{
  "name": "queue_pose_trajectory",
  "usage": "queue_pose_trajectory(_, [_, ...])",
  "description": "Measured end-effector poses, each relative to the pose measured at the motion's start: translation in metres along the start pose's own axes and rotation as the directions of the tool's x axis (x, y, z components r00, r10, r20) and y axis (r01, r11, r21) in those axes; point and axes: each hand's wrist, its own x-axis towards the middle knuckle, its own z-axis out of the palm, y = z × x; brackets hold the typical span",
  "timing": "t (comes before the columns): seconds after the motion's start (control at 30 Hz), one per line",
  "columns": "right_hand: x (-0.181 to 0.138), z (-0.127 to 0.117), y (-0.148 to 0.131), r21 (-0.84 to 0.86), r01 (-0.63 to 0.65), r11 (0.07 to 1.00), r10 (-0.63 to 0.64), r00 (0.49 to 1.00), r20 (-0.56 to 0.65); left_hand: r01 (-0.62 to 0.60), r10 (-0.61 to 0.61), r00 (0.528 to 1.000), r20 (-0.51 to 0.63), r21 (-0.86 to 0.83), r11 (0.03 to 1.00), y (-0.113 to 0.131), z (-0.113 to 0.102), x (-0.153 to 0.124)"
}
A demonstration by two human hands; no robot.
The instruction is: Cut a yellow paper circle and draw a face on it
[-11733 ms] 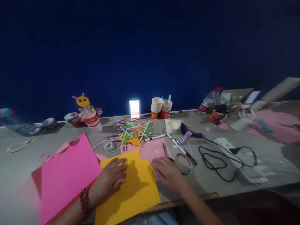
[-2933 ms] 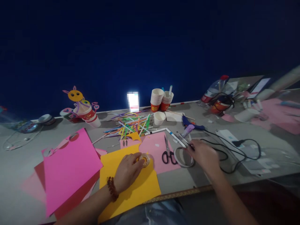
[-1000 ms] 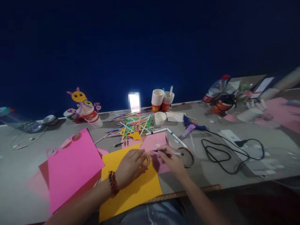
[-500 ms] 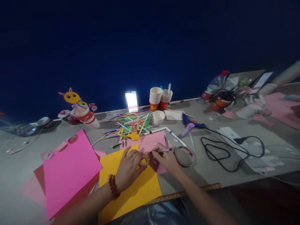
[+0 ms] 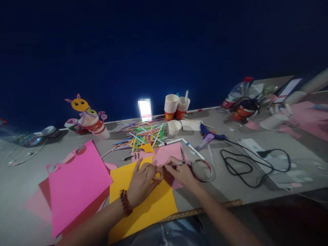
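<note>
Yellow paper (image 5: 151, 208): flat on the tabletop (image 5: 230, 153), running to its near edge in front of the person; laps over a pink sheet (image 5: 167, 153).
Small tape roll (image 5: 162, 173): on its side on the yellow paper, near the paper's right edge.
Left hand (image 5: 141, 181): thumb and fingers round the left of the small tape roll, holding it against the paper.
Right hand (image 5: 182, 173): narrow grip on a pen (image 5: 180, 163), tip close by the roll's right rim; contact can't be told.
Scissors (image 5: 182, 154): just past the right hand, on the pink sheet, grips partly hidden.
Large tape roll (image 5: 211, 175): flat, just right of the right hand.
Stacked cups (image 5: 170, 115): red bands, yellow characters, too small to read.
Bottle (image 5: 232, 99): red cap, red label, pale marks; brand illegible.
Phone (image 5: 145, 110): lit, upright at the back; screen pixelated, unreadable.
</note>
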Motion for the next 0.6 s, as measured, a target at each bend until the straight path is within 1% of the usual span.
queue_pose_trajectory(0.2, [-0.008,-0.001,-0.004,-0.025,0.033,0.999,-0.033,0.999,-0.019,0.015,-0.015,1.000,-0.002,-0.002,1.000,0.002,-0.001,-0.001])
queue_pose_trajectory(0.43, [-0.031,0.002,-0.009,-0.101,0.033,0.994,-0.039,0.998,-0.053,0.023,-0.023,1.000,0.012,-0.007,1.000,0.003,-0.002,0.000])
queue_pose_trajectory(0.5, [-0.038,0.005,-0.007,-0.169,0.065,0.983,-0.080,0.994,-0.080,0.028,-0.028,1.000,0.013,-0.012,1.000,0.003,-0.002,0.000])
queue_pose_trajectory(0.6, [-0.048,0.010,-0.004,-0.297,0.141,0.944,-0.182,0.976,-0.116,0.026,-0.025,1.000,0.018,-0.034,0.999,0.002,-0.001,0.000])
